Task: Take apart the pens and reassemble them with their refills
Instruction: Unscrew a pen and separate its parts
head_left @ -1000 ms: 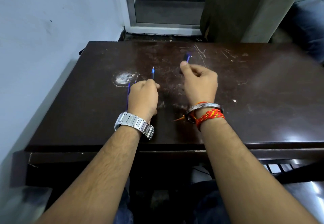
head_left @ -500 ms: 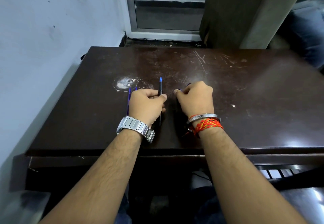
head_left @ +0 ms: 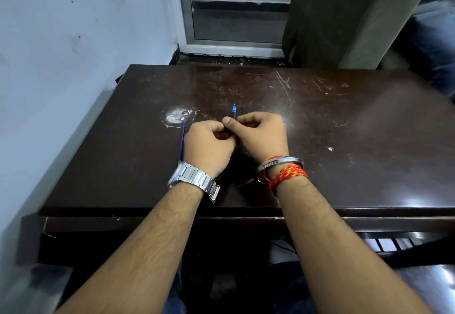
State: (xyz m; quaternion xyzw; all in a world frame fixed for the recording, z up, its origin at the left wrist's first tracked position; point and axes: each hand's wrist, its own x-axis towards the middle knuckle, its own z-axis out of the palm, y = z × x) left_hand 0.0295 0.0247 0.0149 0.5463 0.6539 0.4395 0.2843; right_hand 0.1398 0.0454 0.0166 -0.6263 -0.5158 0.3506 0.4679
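Observation:
A dark pen (head_left: 233, 114) with a blue tip points away from me at the middle of the brown table (head_left: 344, 129). My left hand (head_left: 209, 145) and my right hand (head_left: 261, 134) meet over its barrel, and both are closed on it. Most of the barrel is hidden under the fingers. Thin blue refills (head_left: 182, 141) lie on the table just left of my left hand, running toward me; a second blue end (head_left: 192, 122) shows beside the knuckles.
A pale round scuff (head_left: 176, 116) marks the table left of the pen. A white wall runs along the left. Beyond the far edge stand a metal-framed door (head_left: 236, 18) and a brown pillar (head_left: 344, 13). A person's leg in jeans (head_left: 433, 50) is at the far right.
My right hand came back from farther out on the table and closed in beside my left hand. Both now hold the pen, whose tip points away from me.

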